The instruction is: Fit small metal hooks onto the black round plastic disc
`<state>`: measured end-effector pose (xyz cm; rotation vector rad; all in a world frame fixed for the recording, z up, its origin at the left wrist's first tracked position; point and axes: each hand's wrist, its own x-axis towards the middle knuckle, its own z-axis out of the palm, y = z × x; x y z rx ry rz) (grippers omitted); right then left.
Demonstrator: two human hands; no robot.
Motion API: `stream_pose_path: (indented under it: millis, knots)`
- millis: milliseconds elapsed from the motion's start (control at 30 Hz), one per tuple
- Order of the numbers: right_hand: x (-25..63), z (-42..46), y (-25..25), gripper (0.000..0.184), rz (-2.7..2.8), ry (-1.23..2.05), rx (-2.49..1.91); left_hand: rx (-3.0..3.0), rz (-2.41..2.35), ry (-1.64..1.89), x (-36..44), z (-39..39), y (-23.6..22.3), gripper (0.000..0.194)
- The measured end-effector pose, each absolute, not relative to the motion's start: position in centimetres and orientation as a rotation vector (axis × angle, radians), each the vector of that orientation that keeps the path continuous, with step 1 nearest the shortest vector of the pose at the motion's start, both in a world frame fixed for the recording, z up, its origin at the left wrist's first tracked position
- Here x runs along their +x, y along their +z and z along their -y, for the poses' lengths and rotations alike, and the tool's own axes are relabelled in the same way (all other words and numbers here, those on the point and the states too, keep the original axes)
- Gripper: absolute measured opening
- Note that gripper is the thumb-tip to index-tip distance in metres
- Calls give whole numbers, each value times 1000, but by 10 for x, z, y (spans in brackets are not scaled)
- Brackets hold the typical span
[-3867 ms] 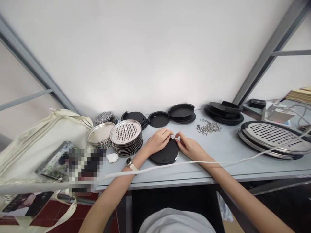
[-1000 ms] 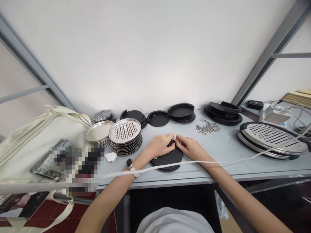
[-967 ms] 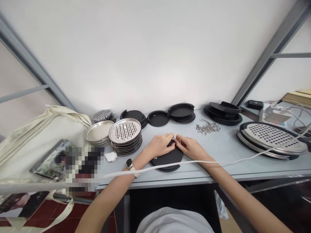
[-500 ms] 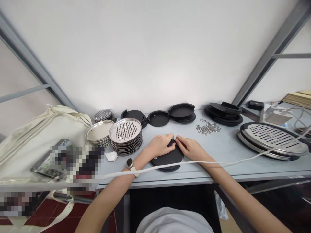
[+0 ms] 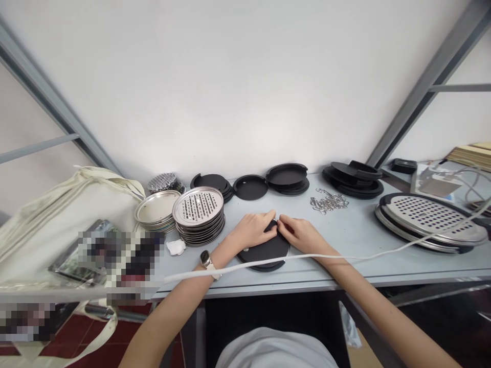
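Note:
A black round plastic disc lies flat at the table's front edge, directly below my hands. My left hand, with a watch on its wrist, is closed over the disc's far rim, thumb and forefinger bent round it. Opposite it, my right hand pinches at the same rim, its fingertips almost touching the left ones. A bit of shiny metal shows between the fingertips; most of it is hidden. Farther right lies a loose heap of small metal wire clips.
At left stand a stack of round grater plates, stacked metal discs and a crumpled white tissue. Black round parts line the wall. Larger grater plates lie right. A white cable crosses in front of my forearms.
Both hands stay at the disc's far rim. Only the fingertips have shifted very slightly; the disc has not visibly moved.

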<state>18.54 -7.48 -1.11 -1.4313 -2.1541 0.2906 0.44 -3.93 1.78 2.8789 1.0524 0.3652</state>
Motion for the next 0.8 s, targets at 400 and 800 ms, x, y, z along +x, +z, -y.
stream_pose_path:
  millis: [400, 800]
  knots:
    - [186, 73, -13, 23, 2167, 285, -1442, 2856, -1096, 304, 5, 40, 18, 21]
    - [185, 75, -8, 29, 2158, 267, -1435, 2913, -1090, 324, 5, 39, 17, 20]
